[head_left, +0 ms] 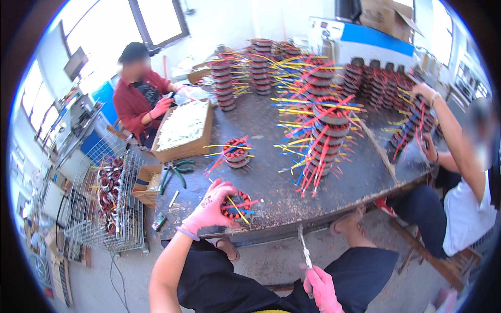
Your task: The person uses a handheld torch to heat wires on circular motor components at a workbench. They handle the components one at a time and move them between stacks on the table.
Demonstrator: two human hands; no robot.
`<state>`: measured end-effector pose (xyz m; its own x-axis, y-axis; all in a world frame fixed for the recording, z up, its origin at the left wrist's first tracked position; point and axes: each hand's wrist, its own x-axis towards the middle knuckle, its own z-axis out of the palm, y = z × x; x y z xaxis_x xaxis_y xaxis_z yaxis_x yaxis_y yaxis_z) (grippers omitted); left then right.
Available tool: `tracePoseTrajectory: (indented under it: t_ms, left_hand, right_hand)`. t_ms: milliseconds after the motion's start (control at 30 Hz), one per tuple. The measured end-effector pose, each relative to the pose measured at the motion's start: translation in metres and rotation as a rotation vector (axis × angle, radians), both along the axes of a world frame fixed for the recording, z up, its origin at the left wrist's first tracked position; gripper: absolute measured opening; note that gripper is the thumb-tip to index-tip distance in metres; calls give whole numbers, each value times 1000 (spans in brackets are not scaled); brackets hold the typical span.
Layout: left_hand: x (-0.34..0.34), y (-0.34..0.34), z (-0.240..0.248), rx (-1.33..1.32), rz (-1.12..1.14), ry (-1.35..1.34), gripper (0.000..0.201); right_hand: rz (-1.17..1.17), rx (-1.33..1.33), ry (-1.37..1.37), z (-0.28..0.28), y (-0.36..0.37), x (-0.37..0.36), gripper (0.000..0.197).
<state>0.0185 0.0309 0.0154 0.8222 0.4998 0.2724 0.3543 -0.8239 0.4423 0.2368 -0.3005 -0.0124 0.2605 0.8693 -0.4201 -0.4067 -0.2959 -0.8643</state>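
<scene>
A: Workshop, bright windows, dark worn desk (pixel 271 177) loaded with stacks of wound stator cores (pixel 323 130), yellow, red and blue lead sleeves sticking out everywhere. Where's the piece in hand?

B: Near desk edge, just in front of the wearer. Single stator core (pixel 236 205), lying flat. Left hand (pixel 209 208) in a pink glove is clamped over its left side, fingers wrapped on the rim, pressing it to the desk.

A: Right hand?

B: Right hand (pixel 319 287), also pink-gloved, low over the lap, fist closed around a thin metal tool (pixel 304 249) pointing up toward the desk edge. Tip well apart from the core.

A: Core's look?

B: Dark laminated ring, reddish copper windings inside, short yellow, red and blue leads fanning out on its right.

A: Advice for this step?

B: My read: keep the left grip flat and firm, leads swept clear of the bore, bring the tool in along the winding, not across the sleeves.

A: Neighbours?

B: Two other people working; a smaller core stack (pixel 236 151) mid-desk, pliers (pixel 175 172) left, wire basket (pixel 112 203) of cores beside.
</scene>
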Motion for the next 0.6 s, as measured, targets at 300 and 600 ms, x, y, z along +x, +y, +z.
tracePoseTrajectory:
  t_ms: [300,600]
  left_hand:
    - [31,91,53,69,421,-20,86]
    - [71,124,29,86,466,-15,76]
  right_hand:
    - [-145,-1,-91,9,-7,21,31]
    - [-202,-21,-93,9,-4,29,33]
